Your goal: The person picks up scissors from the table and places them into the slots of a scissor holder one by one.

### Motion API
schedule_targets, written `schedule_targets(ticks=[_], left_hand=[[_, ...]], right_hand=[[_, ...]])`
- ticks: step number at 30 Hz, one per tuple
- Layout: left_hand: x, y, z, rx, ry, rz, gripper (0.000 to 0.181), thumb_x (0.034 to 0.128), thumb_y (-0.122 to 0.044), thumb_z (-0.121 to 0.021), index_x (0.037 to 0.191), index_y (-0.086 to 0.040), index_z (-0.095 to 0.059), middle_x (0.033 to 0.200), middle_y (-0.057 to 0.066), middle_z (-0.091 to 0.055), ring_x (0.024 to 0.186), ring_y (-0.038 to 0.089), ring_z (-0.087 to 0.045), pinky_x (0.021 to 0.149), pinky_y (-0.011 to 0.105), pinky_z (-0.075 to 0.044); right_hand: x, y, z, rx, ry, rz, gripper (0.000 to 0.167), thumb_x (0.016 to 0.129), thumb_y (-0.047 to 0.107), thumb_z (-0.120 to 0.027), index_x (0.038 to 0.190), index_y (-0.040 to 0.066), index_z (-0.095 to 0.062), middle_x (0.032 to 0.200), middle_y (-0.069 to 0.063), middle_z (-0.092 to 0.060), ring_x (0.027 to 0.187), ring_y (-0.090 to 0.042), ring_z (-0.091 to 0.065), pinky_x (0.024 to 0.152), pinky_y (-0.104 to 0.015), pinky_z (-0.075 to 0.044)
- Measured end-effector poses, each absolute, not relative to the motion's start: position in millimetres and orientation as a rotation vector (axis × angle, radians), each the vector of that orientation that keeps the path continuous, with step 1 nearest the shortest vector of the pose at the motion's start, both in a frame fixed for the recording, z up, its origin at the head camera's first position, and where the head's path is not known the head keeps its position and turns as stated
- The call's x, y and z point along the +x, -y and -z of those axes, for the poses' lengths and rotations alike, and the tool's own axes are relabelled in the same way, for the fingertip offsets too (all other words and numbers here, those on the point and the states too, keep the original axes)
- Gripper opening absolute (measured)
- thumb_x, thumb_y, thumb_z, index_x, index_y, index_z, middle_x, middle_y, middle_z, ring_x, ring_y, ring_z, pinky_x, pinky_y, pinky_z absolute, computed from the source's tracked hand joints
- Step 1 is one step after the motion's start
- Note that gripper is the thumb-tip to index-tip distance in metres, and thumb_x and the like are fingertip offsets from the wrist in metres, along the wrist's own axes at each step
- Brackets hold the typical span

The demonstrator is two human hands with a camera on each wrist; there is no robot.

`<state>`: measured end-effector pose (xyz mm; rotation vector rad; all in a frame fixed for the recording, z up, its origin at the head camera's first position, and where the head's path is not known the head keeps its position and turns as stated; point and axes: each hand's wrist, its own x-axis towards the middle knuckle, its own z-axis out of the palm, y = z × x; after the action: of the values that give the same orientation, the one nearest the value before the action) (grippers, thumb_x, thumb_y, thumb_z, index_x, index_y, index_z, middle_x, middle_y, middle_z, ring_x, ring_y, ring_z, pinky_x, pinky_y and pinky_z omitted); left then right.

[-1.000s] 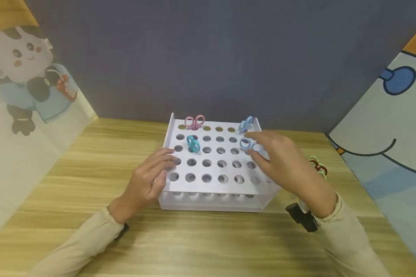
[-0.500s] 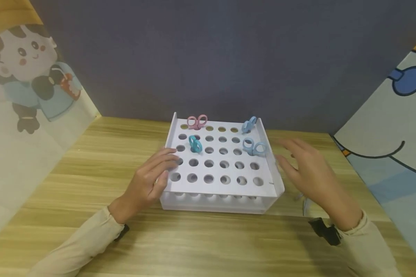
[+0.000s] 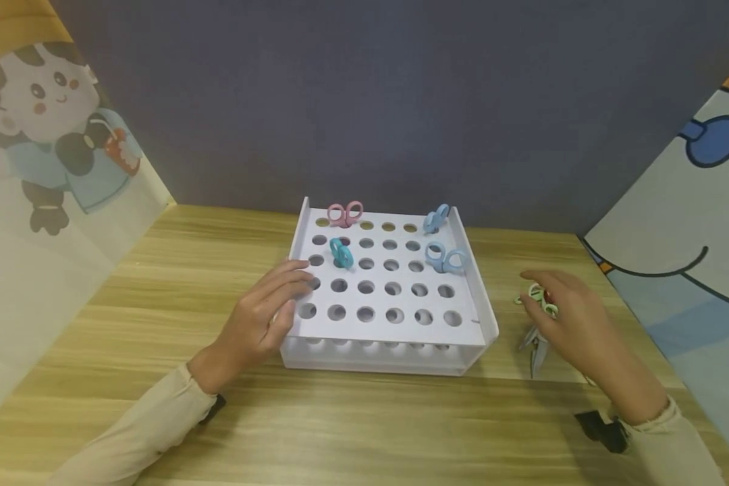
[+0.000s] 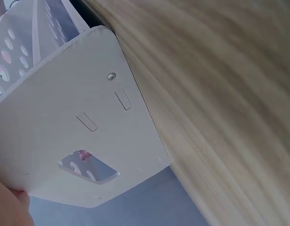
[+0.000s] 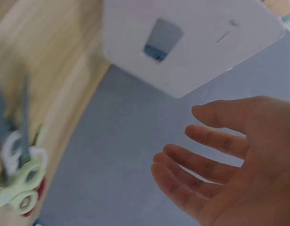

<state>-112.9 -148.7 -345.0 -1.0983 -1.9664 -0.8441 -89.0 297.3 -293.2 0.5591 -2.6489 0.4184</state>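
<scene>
A white rack [image 3: 376, 327] with rows of round holes stands on the table. Scissors stand in it: pink [image 3: 345, 214] at the back left, teal [image 3: 341, 254] in front of them, and two blue pairs, one at the back right corner [image 3: 435, 219], the other [image 3: 445, 259] just ahead. My left hand [image 3: 252, 320] rests its fingers on the rack's left edge. To the right of the rack, my right hand [image 3: 574, 324] hovers with parted, relaxed fingers over a pile of scissors [image 3: 537, 297] with light green handles; it holds nothing. In the right wrist view the green-handled scissors [image 5: 23, 183] lie apart from the fingers.
The wooden table [image 3: 340, 425] runs up to a dark grey panel [image 3: 376, 101] behind the rack. Panels with cartoon pictures stand at the left [image 3: 12, 270] and right [image 3: 674, 223]. Part of the scissors pile is hidden by my right hand.
My right hand has let go of the front blue scissors, which stay in the rack, and has moved right to the pile. The left hand keeps its place on the rack.
</scene>
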Motion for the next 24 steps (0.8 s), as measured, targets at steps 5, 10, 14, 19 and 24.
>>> schedule_targets(ticks=[5, 10, 14, 19, 24], left_hand=[[-111, 150, 344, -1.090, 1.990, 0.841, 0.037, 0.0941, -0.013, -0.039, 0.104, 0.007, -0.068, 0.119, 0.018, -0.066, 0.124, 0.038, -0.056, 0.116, 0.047, -0.040], [-112, 150, 344, -1.092, 1.998, 0.840, 0.037, 0.0942, -0.013, -0.039, 0.105, 0.007, -0.068, 0.120, 0.018, -0.066, 0.124, 0.038, -0.055, 0.114, 0.051, -0.040], [-113, 149, 344, -1.096, 1.996, 0.838, 0.037, 0.0945, -0.014, -0.039, 0.105, 0.006, -0.068, 0.119, 0.018, -0.066, 0.124, 0.038, -0.056, 0.113, 0.053, -0.041], [-114, 149, 345, -1.098, 1.990, 0.839, 0.037, 0.0946, -0.014, -0.039, 0.104, 0.007, -0.068, 0.119, 0.018, -0.066, 0.123, 0.038, -0.056, 0.114, 0.051, -0.040], [-113, 150, 346, -1.094, 1.995, 0.833, 0.037, 0.0950, -0.014, -0.039, 0.104, 0.007, -0.068, 0.119, 0.019, -0.066, 0.124, 0.038, -0.056, 0.116, 0.046, -0.040]], right_hand=[[-89, -315, 306, 0.514, 2.690, -0.433, 0.036, 0.086, 0.004, -0.071, 0.120, -0.004, -0.063, 0.101, -0.022, -0.067, 0.088, -0.037, -0.062, 0.066, -0.054, -0.053], [-95, -337, 322, 0.480, 2.731, -0.448, 0.038, 0.085, 0.002, -0.072, 0.120, -0.006, -0.062, 0.103, -0.026, -0.066, 0.090, -0.043, -0.063, 0.067, -0.058, -0.054], [-102, -357, 334, 0.429, 2.769, -0.424, 0.041, 0.084, 0.002, -0.073, 0.122, -0.009, -0.060, 0.110, -0.033, -0.064, 0.092, -0.050, -0.062, 0.069, -0.063, -0.053], [-111, -373, 344, 0.387, 2.889, -0.379, 0.041, 0.087, 0.009, -0.073, 0.122, -0.009, -0.060, 0.103, -0.034, -0.065, 0.086, -0.049, -0.063, 0.061, -0.058, -0.054], [-120, -379, 348, 0.339, 3.033, -0.374, 0.050, 0.090, 0.019, -0.071, 0.126, -0.011, -0.056, 0.105, -0.037, -0.060, 0.088, -0.051, -0.061, 0.064, -0.060, -0.054]])
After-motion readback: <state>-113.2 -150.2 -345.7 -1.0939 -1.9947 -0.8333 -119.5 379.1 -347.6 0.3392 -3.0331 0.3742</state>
